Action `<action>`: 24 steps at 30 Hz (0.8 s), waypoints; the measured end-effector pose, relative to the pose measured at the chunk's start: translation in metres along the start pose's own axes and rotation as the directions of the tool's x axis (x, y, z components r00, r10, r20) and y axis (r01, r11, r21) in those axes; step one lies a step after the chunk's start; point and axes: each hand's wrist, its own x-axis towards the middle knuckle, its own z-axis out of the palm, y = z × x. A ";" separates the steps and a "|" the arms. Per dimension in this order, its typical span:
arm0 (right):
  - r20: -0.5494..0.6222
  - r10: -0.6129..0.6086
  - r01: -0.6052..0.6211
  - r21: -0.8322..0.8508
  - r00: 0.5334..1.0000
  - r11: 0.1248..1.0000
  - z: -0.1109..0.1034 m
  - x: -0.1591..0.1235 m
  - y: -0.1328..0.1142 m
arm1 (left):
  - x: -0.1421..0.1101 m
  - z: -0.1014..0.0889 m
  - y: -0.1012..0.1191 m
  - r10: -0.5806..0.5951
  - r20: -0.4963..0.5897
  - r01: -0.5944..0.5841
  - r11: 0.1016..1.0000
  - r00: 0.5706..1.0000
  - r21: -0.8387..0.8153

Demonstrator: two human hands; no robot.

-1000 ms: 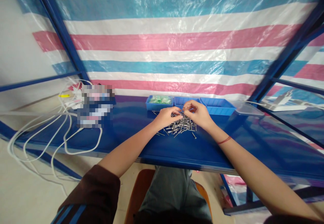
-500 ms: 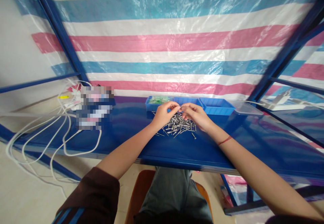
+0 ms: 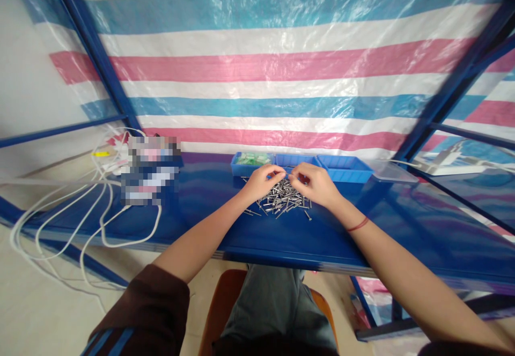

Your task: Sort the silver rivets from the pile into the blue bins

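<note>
Both hands hover over a loose pile of metal screws [image 3: 284, 198] on the blue tabletop, fingertips nearly meeting. My left hand [image 3: 263, 180] has thumb and index finger pinched together; whatever is between them is too small to make out. Facing it, my right hand [image 3: 316, 183] is closed too, its fingers curled toward the thumb, and what it holds is hidden. Just behind the hands stands a row of blue bins: a left bin [image 3: 237, 169] with small green and clear packets, a middle bin [image 3: 296, 160] partly covered by my right hand, and a right bin [image 3: 348, 172].
A clear plastic lid [image 3: 392, 171] lies right of the bins. White cables [image 3: 107, 222] loop over the table's left side, near a blurred-out patch. A white power strip [image 3: 450, 160] is at the far right. Blue frame posts and a striped sheet [image 3: 281, 66] stand behind.
My hands have drawn slightly apart at the fingertips. The right fingers have curled in more, with the hand turned a little. The screw pile and bins look the same.
</note>
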 end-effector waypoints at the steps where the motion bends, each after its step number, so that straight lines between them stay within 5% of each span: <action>1: 0.023 -0.028 0.029 -0.039 0.999 0.999 -0.001 0.000 0.000 | 0.000 0.000 -0.001 0.007 0.037 -0.007 1.000 0.999 0.010; 9: -0.209 0.080 -0.133 -0.248 0.975 0.960 0.003 0.012 0.038 | 0.000 0.005 -0.011 0.007 -0.006 -0.007 0.998 1.000 0.061; 14: -0.009 0.083 -0.077 -0.487 0.997 0.870 -0.007 0.012 0.058 | -0.002 0.007 -0.015 -0.019 0.035 0.015 0.993 0.999 0.120; 18: 0.152 0.050 0.005 -0.343 0.987 0.939 -0.008 0.010 0.048 | -0.002 0.006 -0.016 -0.005 0.034 0.000 0.988 0.999 0.157; 21: 0.358 0.024 0.059 -0.220 0.934 0.974 -0.001 0.007 0.040 | -0.002 0.005 -0.015 -0.022 0.030 0.016 0.985 0.999 0.172; 24: 0.421 0.012 0.071 -0.181 0.907 0.981 0.007 0.004 0.038 | -0.002 0.005 -0.015 -0.028 0.033 0.022 0.985 0.999 0.172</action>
